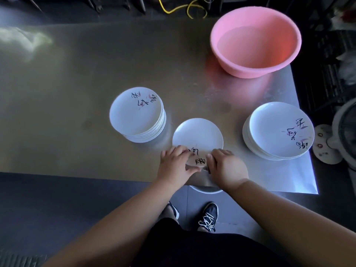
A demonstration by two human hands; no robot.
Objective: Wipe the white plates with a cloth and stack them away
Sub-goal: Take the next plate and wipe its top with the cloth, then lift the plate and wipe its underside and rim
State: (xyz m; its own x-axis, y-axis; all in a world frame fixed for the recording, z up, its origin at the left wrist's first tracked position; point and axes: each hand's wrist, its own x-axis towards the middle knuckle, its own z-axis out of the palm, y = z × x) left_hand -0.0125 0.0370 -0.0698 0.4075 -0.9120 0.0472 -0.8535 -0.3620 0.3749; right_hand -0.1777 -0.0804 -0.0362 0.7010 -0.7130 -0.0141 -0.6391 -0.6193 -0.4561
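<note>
The steel desk (77,112) carries a pink basin (254,41) of water at its far right. Nearer sit the right stack (279,130) and the left stack (136,114) of plates. The right stack is fanned unevenly close to the desk's right edge, so a nudge while lifting a plate could send it sliding off.

Between the stacks, near the front edge, lies the single plate (196,133), a shallow, glossy white round with black brush lettering and faint pink strokes. If it is wet, it could slip forward off the desk.

The left grip (175,162), a bare hand, pinches the plate's near rim. The right grip (225,166) curls at the near-right rim, but I cannot tell whether it holds the rim or a cloth.
</note>
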